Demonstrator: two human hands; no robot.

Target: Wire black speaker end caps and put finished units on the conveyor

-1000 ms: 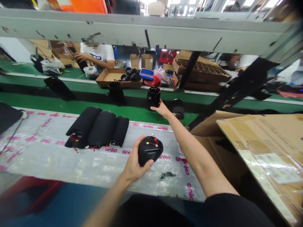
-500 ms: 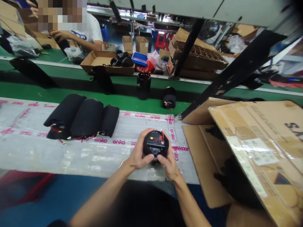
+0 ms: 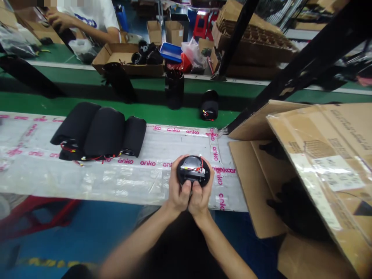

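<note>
The left hand (image 3: 178,190) and right hand (image 3: 201,195) are holding a black round-ended cylinder (image 3: 193,170) over the anko-printed plastic sheet (image 3: 43,180); the fingers (image 3: 174,170) are curled close together around its rim; the thumbs are pressing side by side on its near side, an even two-handed hold that is leaving the red wires (image 3: 199,168) on its top face uncovered; beyond the sheet, a cardboard tray (image 3: 124,64) is holding black round parts (image 3: 147,56); a blue plastic tray (image 3: 171,52) is sitting just beside it, its contents hidden; right of the sheet, an open cardboard carton (image 3: 255,186) is holding dark parts (image 3: 296,209).
</note>
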